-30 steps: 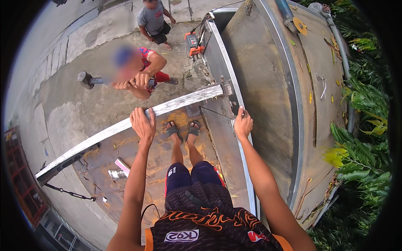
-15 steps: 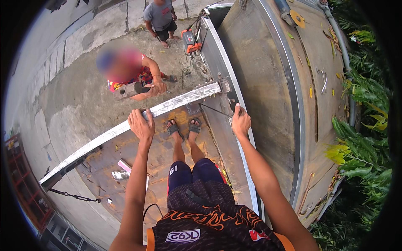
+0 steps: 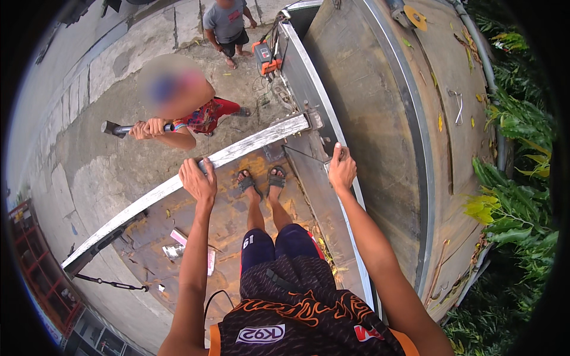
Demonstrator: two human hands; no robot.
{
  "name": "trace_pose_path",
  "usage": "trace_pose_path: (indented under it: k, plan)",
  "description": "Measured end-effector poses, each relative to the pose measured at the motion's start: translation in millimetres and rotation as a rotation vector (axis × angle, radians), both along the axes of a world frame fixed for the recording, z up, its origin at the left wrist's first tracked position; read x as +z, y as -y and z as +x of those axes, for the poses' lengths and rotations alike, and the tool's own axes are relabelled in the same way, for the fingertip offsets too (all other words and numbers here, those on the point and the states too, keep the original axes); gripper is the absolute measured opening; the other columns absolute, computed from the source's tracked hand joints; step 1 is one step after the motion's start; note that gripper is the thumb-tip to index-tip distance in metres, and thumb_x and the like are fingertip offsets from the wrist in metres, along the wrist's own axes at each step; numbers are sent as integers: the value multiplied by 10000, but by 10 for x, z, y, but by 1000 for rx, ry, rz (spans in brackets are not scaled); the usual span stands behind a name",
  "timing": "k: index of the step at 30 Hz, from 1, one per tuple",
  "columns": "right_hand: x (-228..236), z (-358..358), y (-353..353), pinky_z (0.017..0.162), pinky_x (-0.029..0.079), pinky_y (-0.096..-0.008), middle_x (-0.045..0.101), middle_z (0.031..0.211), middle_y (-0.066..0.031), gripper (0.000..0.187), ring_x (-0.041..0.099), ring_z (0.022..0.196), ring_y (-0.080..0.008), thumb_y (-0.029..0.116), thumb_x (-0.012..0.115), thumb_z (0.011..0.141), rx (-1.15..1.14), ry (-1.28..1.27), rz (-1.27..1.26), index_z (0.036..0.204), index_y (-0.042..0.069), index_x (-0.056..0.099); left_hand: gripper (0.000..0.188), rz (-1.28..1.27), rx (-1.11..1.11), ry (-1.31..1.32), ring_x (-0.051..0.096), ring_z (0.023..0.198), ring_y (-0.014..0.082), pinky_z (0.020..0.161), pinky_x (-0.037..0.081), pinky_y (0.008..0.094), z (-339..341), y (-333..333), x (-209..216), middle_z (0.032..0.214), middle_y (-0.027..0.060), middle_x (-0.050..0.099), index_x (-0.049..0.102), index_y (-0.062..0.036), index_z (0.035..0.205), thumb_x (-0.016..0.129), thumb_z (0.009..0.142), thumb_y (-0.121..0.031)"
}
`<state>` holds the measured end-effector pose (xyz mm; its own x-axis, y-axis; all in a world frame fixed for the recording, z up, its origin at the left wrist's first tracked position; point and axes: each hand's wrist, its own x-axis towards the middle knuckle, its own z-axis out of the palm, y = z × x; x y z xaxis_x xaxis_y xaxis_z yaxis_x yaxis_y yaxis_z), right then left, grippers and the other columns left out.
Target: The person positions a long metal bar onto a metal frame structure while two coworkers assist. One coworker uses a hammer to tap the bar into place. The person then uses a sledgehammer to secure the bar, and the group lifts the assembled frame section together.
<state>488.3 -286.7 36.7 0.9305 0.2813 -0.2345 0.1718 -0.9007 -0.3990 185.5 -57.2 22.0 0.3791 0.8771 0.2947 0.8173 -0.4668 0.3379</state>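
Observation:
My left hand (image 3: 199, 179) is closed over the top edge of a weathered white tailgate (image 3: 249, 142), its fingers hooked across the rim. With the thumb pointing up along the rail, my right hand (image 3: 342, 168) wraps the top edge of the metal side panel (image 3: 323, 95). Both panels meet at a corner with a metal bracket (image 3: 314, 120). Beyond the tailgate, a co-worker in red patterned clothes (image 3: 202, 115) grips a sledgehammer (image 3: 122, 129) in both hands, its head held out to the left.
I stand on a rusty truck bed floor (image 3: 231, 219) with paper scraps (image 3: 178, 236). A chain (image 3: 113, 282) hangs at the tailgate's left end. An orange machine (image 3: 265, 58) stands by the far corner near a second person (image 3: 227, 29). An angle grinder (image 3: 407, 15) lies at upper right.
The co-worker has swung the sledgehammer back to the left, away from the tailgate, and turned the body. Both my hands keep their hold. The view has shifted slightly.

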Motion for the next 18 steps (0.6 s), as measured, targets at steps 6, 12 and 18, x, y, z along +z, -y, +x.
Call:
trace_pose_path:
  k: [6,12,18]
  plan:
    - [12,-6,1,834,511,-580,735,923,-228,649,686,943,-466,629,386,1044,-3,3,-3,1135,58,681,280,3,-11,7,539,895,377,894,417,460,5,6,3,886,174,534,542,-11,914,612,986,-272]
    - [-1,22,4,833,511,-584,739,904,-201,637,694,931,-449,637,376,1044,2,-1,-23,1156,75,656,277,11,-19,-7,543,894,371,887,417,457,17,-17,1,880,165,534,544,-12,902,613,984,-267]
    - [-11,13,6,820,507,-587,741,885,-179,606,699,916,-439,625,386,1045,21,-47,-35,1154,88,645,287,4,-1,12,537,891,384,886,415,461,18,-5,0,883,177,532,545,-7,903,601,990,-275]
